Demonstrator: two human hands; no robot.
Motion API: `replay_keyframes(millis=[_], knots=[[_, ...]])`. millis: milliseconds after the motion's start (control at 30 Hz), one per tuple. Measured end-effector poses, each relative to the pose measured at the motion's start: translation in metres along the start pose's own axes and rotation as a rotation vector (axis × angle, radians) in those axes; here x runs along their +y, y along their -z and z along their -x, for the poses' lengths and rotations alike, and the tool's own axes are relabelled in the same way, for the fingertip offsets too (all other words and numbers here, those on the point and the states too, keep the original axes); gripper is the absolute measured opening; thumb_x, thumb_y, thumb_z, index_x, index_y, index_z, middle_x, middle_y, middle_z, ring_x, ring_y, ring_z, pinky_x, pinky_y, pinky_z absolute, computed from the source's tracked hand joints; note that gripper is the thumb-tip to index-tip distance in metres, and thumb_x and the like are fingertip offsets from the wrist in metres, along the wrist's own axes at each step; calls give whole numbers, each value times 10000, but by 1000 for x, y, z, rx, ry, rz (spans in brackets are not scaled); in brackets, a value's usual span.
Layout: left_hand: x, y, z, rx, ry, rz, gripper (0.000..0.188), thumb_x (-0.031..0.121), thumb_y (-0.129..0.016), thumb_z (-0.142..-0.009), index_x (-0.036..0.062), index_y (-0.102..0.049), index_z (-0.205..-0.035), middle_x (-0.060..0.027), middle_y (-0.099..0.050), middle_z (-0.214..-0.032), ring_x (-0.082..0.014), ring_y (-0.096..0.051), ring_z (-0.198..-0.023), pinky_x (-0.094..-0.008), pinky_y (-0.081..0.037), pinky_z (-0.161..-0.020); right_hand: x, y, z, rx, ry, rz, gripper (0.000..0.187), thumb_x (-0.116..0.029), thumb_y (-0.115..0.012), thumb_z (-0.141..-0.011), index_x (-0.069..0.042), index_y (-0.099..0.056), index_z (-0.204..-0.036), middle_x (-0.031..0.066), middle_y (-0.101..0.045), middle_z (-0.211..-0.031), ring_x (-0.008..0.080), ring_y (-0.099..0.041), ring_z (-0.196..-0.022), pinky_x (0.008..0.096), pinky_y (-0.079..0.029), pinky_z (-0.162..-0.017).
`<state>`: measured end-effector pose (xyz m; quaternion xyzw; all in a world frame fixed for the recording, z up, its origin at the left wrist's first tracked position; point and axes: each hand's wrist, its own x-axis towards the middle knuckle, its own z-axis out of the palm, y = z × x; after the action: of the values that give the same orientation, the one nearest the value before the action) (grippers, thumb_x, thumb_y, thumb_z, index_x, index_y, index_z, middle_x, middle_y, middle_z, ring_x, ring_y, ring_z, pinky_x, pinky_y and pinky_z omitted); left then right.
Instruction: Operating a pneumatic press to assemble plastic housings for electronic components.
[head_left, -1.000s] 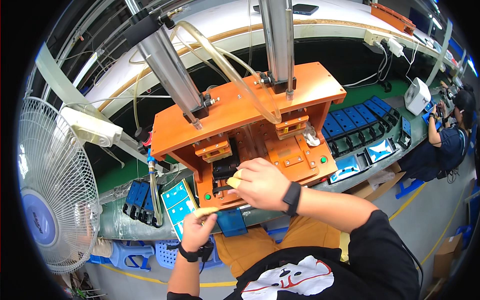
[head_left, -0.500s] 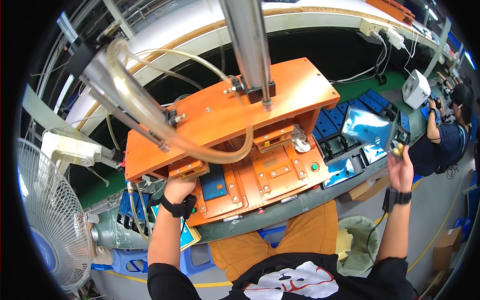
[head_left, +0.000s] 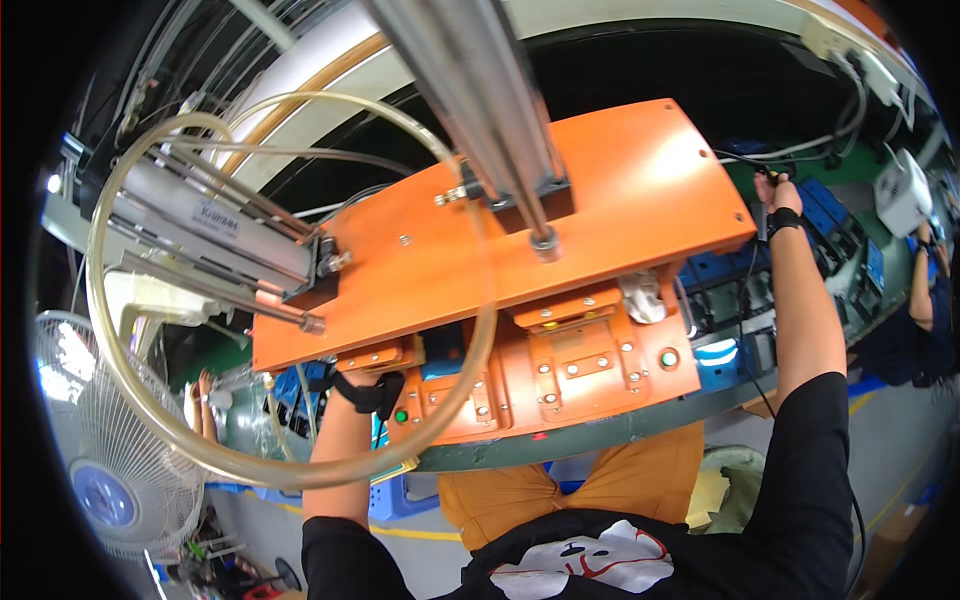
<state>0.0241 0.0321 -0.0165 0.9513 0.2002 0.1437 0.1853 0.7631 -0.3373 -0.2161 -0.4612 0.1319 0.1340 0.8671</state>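
My left hand [head_left: 368, 380] reaches under the left part of the orange press [head_left: 600, 220], with a black band on the wrist. Its fingers are hidden beneath the press head. Close to it lies a flat blue panel [head_left: 443, 360] in the left fixture, partly covered by the press and a clear hose. My right hand [head_left: 781, 194] is stretched out past the press's far right end, beside the blue parts. Its fingers look curled around something small and dark with a yellowish spot, too small to name. A black cord [head_left: 743, 330] hangs by that wrist.
Two metal cylinders [head_left: 470, 100] stand on the press; a looping clear hose [head_left: 100, 300] crosses before it. Blue-and-black parts [head_left: 825, 215] lie at the right. A fan [head_left: 110, 440] stands left, a white box-shaped device [head_left: 903, 192] far right, near another person [head_left: 905, 340].
My right hand has moved from the right front to the far side, past the press's right end. The left hand stays under the press. The whole view has shifted.
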Motion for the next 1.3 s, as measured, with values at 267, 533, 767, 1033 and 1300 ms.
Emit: replay_keyframes(millis=[267, 533, 767, 1033, 1300], knots=[[9, -5, -3, -28, 5, 32, 374, 239, -702, -996, 114, -602, -1334, -119, -655, -1323, -307, -640, -1233, -404, -519, -1055, 23, -42, -15, -127, 118, 1043, 274, -202, -552, -1047, 15, -634, -1192, 211, -696, -1050, 328, -738, -721, 420, -669, -665], [18, -13, -1, -63, -18, 77, 454, 271, -707, -1003, 121, -559, -1405, -118, -622, -1398, -302, -621, -1276, -395, -504, -1094, 51, -52, 4, -185, 334, 1413, 310, -272, -563, -1043, -29, -614, -1229, 176, -705, -1064, 316, -744, -757, 418, -670, -678], [24, -8, 13, -84, 1, 110, 525, 300, -712, -1009, 126, -522, -1466, -117, -593, -1464, -299, -603, -1313, -388, -490, -1129, 66, -60, 11, -226, 349, 1478, 346, -333, -572, -1040, -67, -597, -1261, 146, -713, -1077, 305, -748, -788, 416, -671, -688], [25, -7, 23, -148, 29, 214, 607, 333, -718, -1016, 133, -479, -1536, -117, -559, -1538, -294, -583, -1356, -379, -475, -1168, 59, -69, 41, -281, 385, 1481, 391, -402, -583, -1036, -111, -578, -1297, 111, -722, -1091, 294, -754, -824, 414, -672, -701], [55, 14, 64, 10, 99, 317, 425, 208, -748, -942, 52, -663, -1328, -176, -684, -1341, -393, -605, -1286, -430, -491, -1099, 0, -63, 178, -503, 116, 1106, 439, -472, -594, -1033, -155, -558, -1334, 76, -731, -1106, 282, -759, -860, 412, -673, -713]])
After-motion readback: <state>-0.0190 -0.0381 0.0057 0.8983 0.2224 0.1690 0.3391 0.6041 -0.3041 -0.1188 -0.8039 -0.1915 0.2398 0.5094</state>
